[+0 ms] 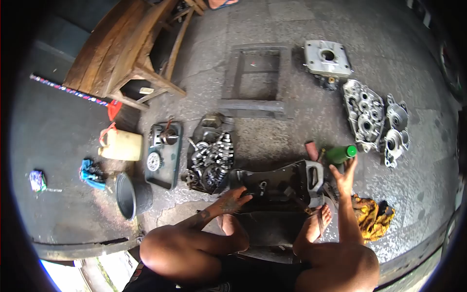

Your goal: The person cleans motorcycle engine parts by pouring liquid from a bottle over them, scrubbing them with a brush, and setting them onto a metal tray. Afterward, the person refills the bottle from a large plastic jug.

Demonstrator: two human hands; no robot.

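Observation:
My left hand (pixel 234 201) hovers over the near left part of a black plastic tray (pixel 272 173). Its fingers are curled around something small and dark that I cannot make out. In the tray lie a small shiny metal part (pixel 262 186) and a brush-like tool (pixel 296 198) at the right. My right hand (pixel 345 178) is stretched out beside a green bottle (pixel 337 155) with a bright green cap. Thumb and fingers are spread near the cap end, not wrapped round the bottle. A reddish cylinder (pixel 311 150) is left of the bottle.
Left of the tray sits a container of gears and shafts (pixel 211 158), then a grey tray (pixel 168 174), a black bucket (pixel 127 195) and a jerrycan (pixel 122 145). Engine casings (pixel 364 115), a cylinder block (pixel 328 56) and a yellow rag (pixel 373 216) are at right. A wooden frame (pixel 253 106) lies ahead.

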